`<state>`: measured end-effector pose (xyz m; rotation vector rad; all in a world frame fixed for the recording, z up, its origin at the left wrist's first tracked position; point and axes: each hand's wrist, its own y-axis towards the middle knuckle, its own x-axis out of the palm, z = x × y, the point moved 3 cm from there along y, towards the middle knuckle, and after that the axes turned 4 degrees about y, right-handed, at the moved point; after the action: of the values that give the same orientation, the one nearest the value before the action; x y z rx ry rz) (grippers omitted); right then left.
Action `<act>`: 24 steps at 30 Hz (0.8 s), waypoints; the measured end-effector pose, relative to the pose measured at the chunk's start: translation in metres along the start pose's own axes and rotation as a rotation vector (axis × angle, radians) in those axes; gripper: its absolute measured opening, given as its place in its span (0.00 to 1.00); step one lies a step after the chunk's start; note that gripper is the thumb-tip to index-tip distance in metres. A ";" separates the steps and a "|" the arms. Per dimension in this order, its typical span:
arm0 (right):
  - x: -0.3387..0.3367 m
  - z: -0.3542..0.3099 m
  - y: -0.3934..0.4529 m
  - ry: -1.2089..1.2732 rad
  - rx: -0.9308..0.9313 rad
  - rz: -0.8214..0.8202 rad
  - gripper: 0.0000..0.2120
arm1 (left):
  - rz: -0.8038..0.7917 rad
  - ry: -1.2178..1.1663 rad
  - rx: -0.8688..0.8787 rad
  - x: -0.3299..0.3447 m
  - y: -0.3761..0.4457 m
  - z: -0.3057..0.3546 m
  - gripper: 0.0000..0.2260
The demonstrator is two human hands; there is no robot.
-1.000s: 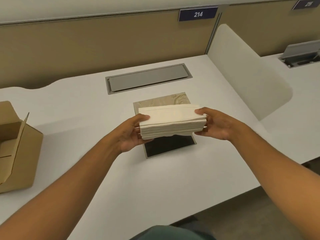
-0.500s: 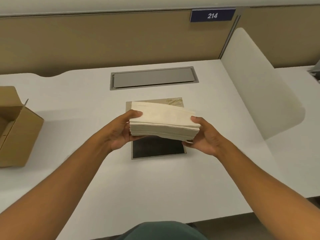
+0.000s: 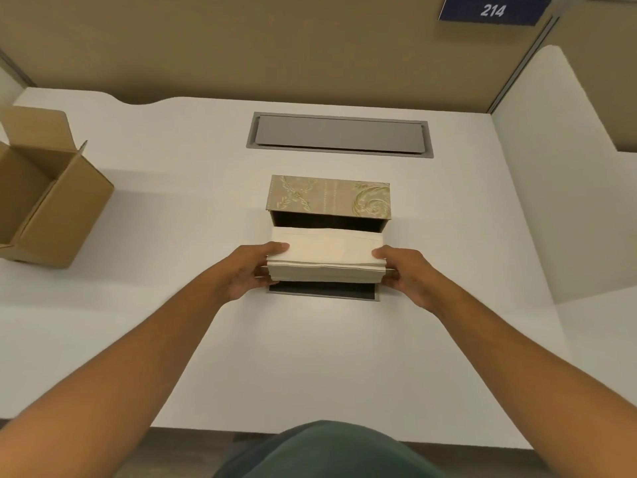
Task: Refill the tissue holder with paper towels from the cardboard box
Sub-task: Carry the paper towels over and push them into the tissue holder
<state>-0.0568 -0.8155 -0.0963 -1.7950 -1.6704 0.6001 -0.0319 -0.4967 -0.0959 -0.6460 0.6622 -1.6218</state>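
Gripping a thick cream paper towel stack (image 3: 325,257), both ends

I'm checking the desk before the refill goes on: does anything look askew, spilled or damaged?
Nothing stands out. Both hands, left hand and right hand, hold a squared stack of paper towels over the open tissue holder. The cardboard box sits open at the desk's left, intact.

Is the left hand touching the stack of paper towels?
Touching. The head view shows the left hand gripping the left end of the stack of paper towels, thumb on top.
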 end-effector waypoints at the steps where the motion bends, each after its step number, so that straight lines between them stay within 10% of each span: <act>1: 0.001 0.002 0.001 -0.013 -0.006 0.035 0.15 | 0.015 0.003 0.001 0.001 0.003 -0.002 0.28; 7: 0.008 0.014 0.001 -0.098 -0.023 0.157 0.04 | 0.139 0.076 0.061 0.004 0.009 -0.005 0.26; 24: 0.042 0.027 -0.019 -0.550 -0.290 0.292 0.28 | 0.474 0.541 0.324 0.022 -0.014 -0.017 0.20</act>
<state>-0.0851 -0.7698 -0.0991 -2.2494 -1.9347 1.1077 -0.0571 -0.5159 -0.0965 0.1952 0.8402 -1.4045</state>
